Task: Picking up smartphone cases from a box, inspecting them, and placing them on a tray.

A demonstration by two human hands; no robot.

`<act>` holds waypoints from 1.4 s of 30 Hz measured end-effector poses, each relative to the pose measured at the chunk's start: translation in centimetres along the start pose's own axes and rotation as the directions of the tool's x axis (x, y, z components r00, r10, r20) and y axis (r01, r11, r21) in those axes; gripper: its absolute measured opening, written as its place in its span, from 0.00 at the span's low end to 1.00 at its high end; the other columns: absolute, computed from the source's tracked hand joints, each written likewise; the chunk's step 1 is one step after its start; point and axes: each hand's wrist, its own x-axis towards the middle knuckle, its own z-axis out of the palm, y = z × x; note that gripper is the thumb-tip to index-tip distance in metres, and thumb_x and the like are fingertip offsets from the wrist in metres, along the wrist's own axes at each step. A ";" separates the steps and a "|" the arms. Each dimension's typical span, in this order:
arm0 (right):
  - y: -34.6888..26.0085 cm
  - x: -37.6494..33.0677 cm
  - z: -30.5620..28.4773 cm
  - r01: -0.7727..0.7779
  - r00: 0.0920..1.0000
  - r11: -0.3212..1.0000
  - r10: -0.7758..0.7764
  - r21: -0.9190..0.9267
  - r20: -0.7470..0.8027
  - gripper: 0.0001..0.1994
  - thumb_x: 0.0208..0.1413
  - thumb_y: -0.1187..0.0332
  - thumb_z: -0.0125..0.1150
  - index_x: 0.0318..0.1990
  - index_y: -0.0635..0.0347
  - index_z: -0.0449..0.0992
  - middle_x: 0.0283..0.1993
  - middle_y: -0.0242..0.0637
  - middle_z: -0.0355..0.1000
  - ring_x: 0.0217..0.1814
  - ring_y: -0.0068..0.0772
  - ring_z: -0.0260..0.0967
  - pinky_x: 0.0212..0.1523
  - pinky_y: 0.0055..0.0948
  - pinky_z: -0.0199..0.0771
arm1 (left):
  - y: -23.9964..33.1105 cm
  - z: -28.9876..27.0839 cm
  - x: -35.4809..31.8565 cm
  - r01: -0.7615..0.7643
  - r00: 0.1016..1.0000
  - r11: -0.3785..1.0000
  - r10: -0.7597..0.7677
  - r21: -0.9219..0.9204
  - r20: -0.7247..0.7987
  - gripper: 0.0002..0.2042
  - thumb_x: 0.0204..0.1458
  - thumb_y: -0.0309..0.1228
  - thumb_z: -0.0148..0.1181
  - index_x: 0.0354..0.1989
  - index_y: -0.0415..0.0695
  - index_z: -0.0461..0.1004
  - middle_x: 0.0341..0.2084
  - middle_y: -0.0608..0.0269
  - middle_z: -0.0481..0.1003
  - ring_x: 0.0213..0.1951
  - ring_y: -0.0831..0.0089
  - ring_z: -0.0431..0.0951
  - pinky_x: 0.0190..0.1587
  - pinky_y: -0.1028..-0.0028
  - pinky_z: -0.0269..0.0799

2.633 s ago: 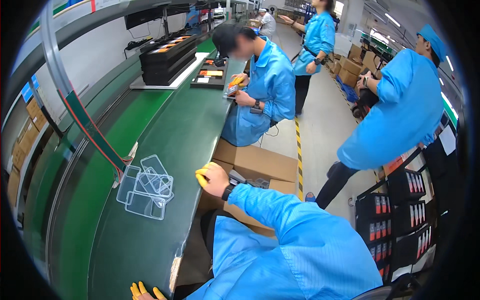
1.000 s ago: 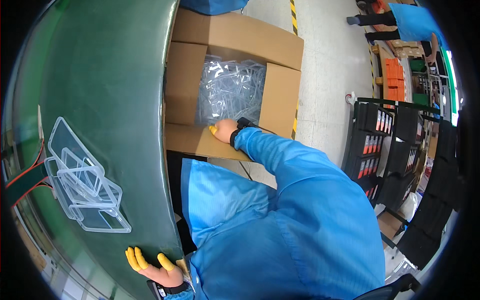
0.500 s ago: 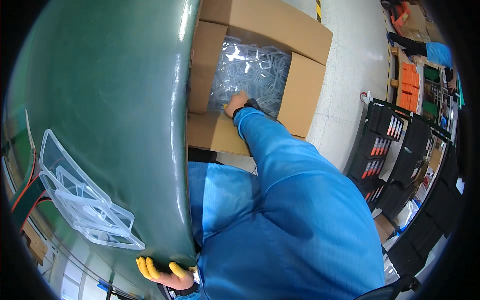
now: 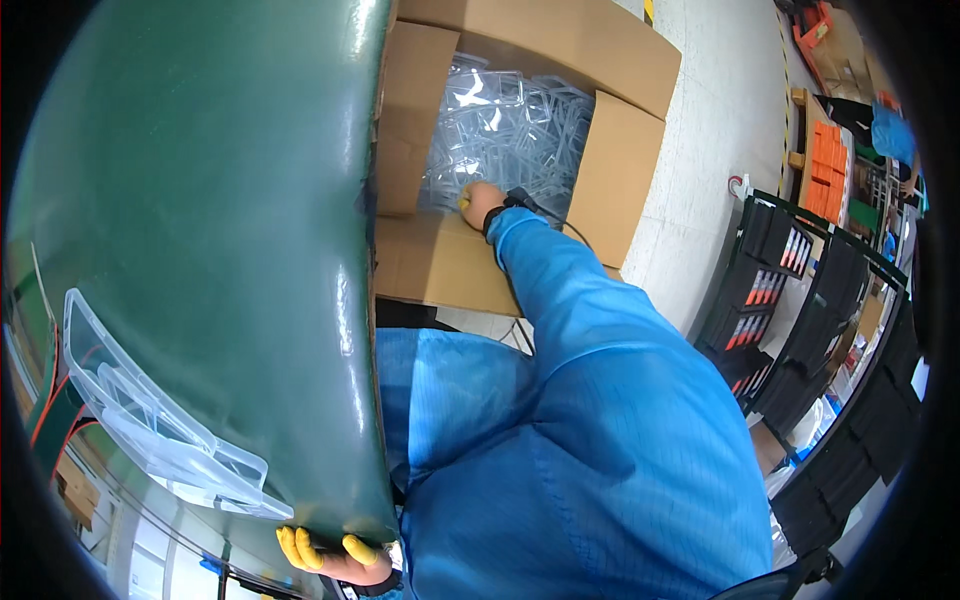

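My right hand (image 4: 482, 205) reaches over the near flap of an open cardboard box (image 4: 617, 180), at the near edge of a heap of clear plastic frame-like pieces (image 4: 510, 125). Its fingers look curled, with yellow covers at the tips; whatever they hold is hidden. My left hand (image 4: 345, 566) rests at the edge of the green-topped table (image 4: 220, 200). Its yellow-covered fingers are apart and hold nothing. Close to that hand, several clear plastic frames (image 4: 165, 430) lie overlapping on the table.
The box stands against the table's right side. Farther right, a rack of black bins (image 4: 765, 290) stands on the pale floor (image 4: 690, 120). Orange crates (image 4: 828, 170) and a person in blue (image 4: 892, 132) are at the far right.
The view has shifted slightly. My right hand has moved a little right and looks more curled at the near edge of the heap. My left hand stays at the table edge.
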 end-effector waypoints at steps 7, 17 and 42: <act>-3.4 2.3 -4.6 0.154 0.936 0.878 0.018 0.454 -0.353 0.16 0.49 0.58 0.63 0.34 0.64 0.79 0.34 0.53 0.77 0.37 0.51 0.76 0.38 0.43 0.74 | 0.4 -0.1 0.1 0.028 0.999 0.999 -0.027 0.027 -0.019 0.30 0.60 0.51 0.42 0.59 0.35 0.59 0.58 0.43 0.60 0.61 0.50 0.61 0.64 0.55 0.55; 2.9 10.6 -0.9 -0.466 0.711 0.486 0.703 0.740 -0.014 0.28 0.56 0.44 0.59 0.39 0.68 0.76 0.32 0.48 0.73 0.30 0.45 0.74 0.26 0.41 0.75 | 0.5 0.4 0.0 0.045 0.999 0.997 -0.043 0.064 -0.031 0.30 0.60 0.51 0.41 0.59 0.36 0.59 0.59 0.45 0.60 0.61 0.51 0.61 0.65 0.56 0.54; -3.6 9.5 -4.2 -0.079 0.834 -0.117 0.537 0.990 0.131 0.17 0.55 0.62 0.64 0.46 0.61 0.68 0.35 0.41 0.69 0.27 0.36 0.70 0.22 0.34 0.71 | 0.6 0.7 -0.1 0.087 0.995 0.995 -0.085 0.047 -0.050 0.32 0.59 0.54 0.40 0.60 0.37 0.59 0.59 0.46 0.59 0.62 0.52 0.60 0.66 0.54 0.51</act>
